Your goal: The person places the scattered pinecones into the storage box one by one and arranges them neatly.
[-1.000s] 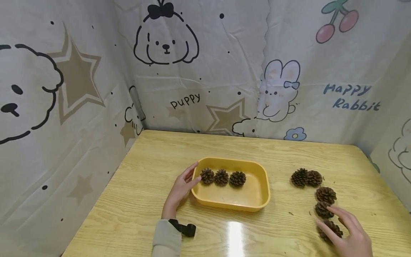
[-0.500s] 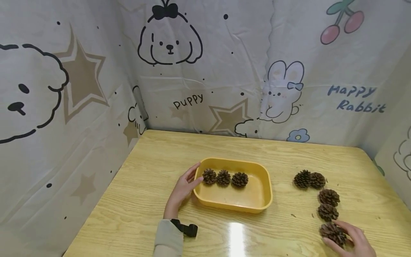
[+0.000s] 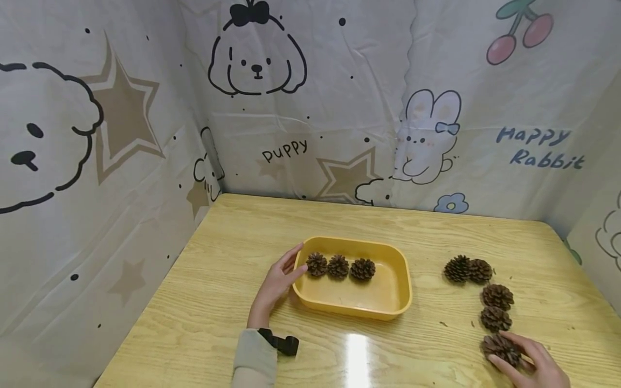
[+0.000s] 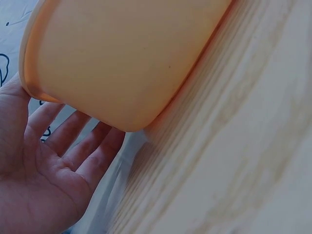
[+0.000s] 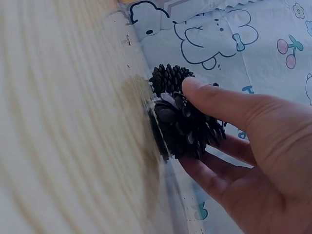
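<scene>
Head view shows the right hand (image 3: 533,366) at 5 o'clock, fingers and thumb curled around the nearest pine cone (image 3: 501,350) on the table (image 3: 218,302). The left hand (image 3: 276,283) rests open against the yellow tray (image 3: 402,291), which holds three cones (image 3: 338,267). The step looks like picking up. Next, it needs a lift and a carry toward 10 o'clock, over the rim.

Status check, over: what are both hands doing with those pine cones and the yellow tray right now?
Left hand open, fingers against yellow tray rim. Right hand gripping nearest pine cone on table. Three cones in tray, four loose. Nothing in the way.
</scene>
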Motion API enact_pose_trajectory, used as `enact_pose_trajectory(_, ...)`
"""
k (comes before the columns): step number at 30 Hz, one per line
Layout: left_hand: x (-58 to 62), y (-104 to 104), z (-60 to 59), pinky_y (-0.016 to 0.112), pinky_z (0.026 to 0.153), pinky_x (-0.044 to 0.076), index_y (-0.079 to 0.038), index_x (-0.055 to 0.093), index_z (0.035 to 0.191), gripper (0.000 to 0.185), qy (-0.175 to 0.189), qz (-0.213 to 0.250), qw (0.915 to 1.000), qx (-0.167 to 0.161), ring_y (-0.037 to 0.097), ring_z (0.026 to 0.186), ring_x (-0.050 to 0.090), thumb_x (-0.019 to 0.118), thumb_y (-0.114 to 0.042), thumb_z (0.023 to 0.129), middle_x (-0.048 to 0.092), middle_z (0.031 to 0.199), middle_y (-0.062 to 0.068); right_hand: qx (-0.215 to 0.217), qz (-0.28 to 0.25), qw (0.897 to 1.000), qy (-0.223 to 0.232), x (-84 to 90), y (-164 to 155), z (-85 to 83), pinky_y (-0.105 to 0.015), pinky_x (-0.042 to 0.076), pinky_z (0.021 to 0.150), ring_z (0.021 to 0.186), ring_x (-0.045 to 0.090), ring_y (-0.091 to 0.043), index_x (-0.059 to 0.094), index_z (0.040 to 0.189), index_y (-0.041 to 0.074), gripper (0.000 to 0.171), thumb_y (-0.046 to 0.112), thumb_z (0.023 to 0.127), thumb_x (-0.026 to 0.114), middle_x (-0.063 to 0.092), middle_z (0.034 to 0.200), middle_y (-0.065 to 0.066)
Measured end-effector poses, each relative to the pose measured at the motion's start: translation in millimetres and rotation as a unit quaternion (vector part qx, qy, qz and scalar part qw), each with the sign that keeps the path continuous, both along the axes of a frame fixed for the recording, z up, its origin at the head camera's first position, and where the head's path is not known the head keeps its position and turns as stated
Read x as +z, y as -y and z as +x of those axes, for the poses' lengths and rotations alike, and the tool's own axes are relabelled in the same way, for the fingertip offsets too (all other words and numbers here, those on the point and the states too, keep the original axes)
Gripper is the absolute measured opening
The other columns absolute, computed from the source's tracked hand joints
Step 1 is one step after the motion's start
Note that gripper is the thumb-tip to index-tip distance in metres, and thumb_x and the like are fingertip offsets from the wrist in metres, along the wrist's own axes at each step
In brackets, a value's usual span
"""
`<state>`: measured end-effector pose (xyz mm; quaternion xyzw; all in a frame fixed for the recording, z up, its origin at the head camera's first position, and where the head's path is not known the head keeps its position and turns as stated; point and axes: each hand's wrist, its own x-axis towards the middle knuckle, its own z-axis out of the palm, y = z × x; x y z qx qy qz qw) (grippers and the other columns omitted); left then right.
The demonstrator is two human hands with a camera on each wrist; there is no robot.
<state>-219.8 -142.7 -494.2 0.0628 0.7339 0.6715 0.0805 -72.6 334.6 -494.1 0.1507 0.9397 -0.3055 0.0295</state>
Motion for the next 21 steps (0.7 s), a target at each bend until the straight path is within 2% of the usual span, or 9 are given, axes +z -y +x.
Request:
enact_pose_trajectory(5,1.0,-0.4,0.0,0.049,0.123,0.026,-0.018,0.039,0.151,0.059,0.001,0.003,1.0000,0.003,0.032,0.147,0.033,0.062,-0.015,0.097,0.033,0.159,0.010,-0.016,0.004,1.000,-0.008,5.9,8.0,-0.6,-0.050,0.059,0.079,0.113,0.049,-0.050,0.048,0.138,-0.004,0.071,0.043,0.089,0.070,0.045,0.131,-0.035)
enact_pose_trajectory(12,1.0,0.0,-0.1,0.049,0.123,0.026,-0.019,0.039,0.151,0.059,0.001,0.002,1.0000,0.001,0.031,0.147,0.033,0.062,-0.016,0.097,0.033,0.160,0.010,-0.013,0.029,0.996,-0.082,11.0,18.6,-1.2,-0.041,0.060,0.070,0.107,0.054,-0.048,0.055,0.133,0.000,0.062,0.039,0.088,0.073,0.051,0.124,-0.031)
enact_pose_trajectory(15,0.9,-0.2,-0.3,0.049,0.123,0.026,-0.019,0.039,0.151,0.059,-0.001,0.002,1.0000,0.000,0.031,0.147,0.033,0.062,-0.016,0.097,0.033,0.160,0.010,-0.007,0.037,0.992,-0.117,14.2,23.0,-2.4,-0.024,0.059,0.066,0.103,0.055,-0.044,0.058,0.130,0.003,0.057,0.036,0.087,0.074,0.054,0.122,-0.028)
enact_pose_trajectory(16,1.1,-0.2,-0.3,0.049,0.123,0.026,-0.019,0.039,0.151,0.059,0.000,0.003,1.0000,0.001,0.031,0.147,0.033,0.062,-0.015,0.096,0.034,0.159,0.010,-0.004,0.040,0.990,-0.134,15.3,24.6,-3.3,-0.017,0.057,0.064,0.101,0.057,-0.037,0.060,0.129,0.005,0.055,0.035,0.086,0.075,0.056,0.120,-0.026)
enact_pose_trajectory(18,0.9,-0.2,-0.1,0.048,0.123,0.027,-0.019,0.040,0.151,0.059,0.000,0.005,1.0000,0.001,0.031,0.147,0.034,0.062,-0.015,0.096,0.034,0.159,0.010,0.005,0.041,0.986,-0.164,17.6,28.2,-5.2,-0.003,0.048,0.062,0.096,0.058,-0.011,0.062,0.127,0.008,0.052,0.032,0.085,0.077,0.058,0.118,-0.022)
enact_pose_trajectory(21,0.5,-0.3,0.1,0.048,0.122,0.028,-0.019,0.040,0.151,0.059,0.001,0.006,1.0000,0.001,0.031,0.147,0.034,0.062,-0.016,0.096,0.034,0.159,0.009,0.023,0.036,0.978,-0.202,21.6,34.0,-10.4,0.007,0.039,0.064,0.087,0.039,0.022,0.063,0.126,0.011,0.050,0.029,0.082,0.080,0.059,0.116,-0.017)
